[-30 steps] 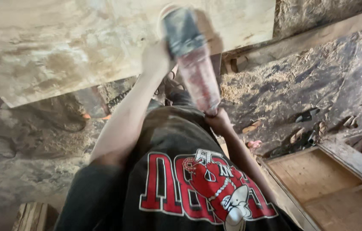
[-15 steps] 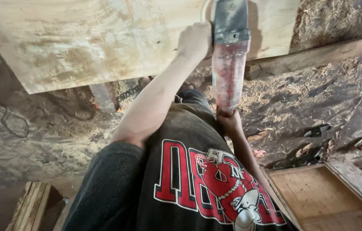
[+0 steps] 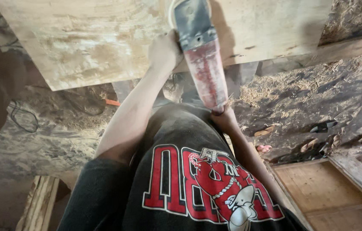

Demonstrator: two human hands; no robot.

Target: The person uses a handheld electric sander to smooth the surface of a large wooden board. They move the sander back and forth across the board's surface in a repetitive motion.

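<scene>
The left hand (image 3: 163, 51) clasped the red grinder (image 3: 204, 64) at its head, the right hand (image 3: 223, 116) its tail; it might kick on the plywood sheet (image 3: 86, 38) and twist loose

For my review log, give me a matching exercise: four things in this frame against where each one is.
Things:
1. left hand
2. right hand
3. plywood sheet
4. wooden crate

Places:
A. lower right corner
B. across the top of the view
C. at the power tool's grey head
D. at the tool's red rear end

Pairs: 1-C, 2-D, 3-B, 4-A
</scene>
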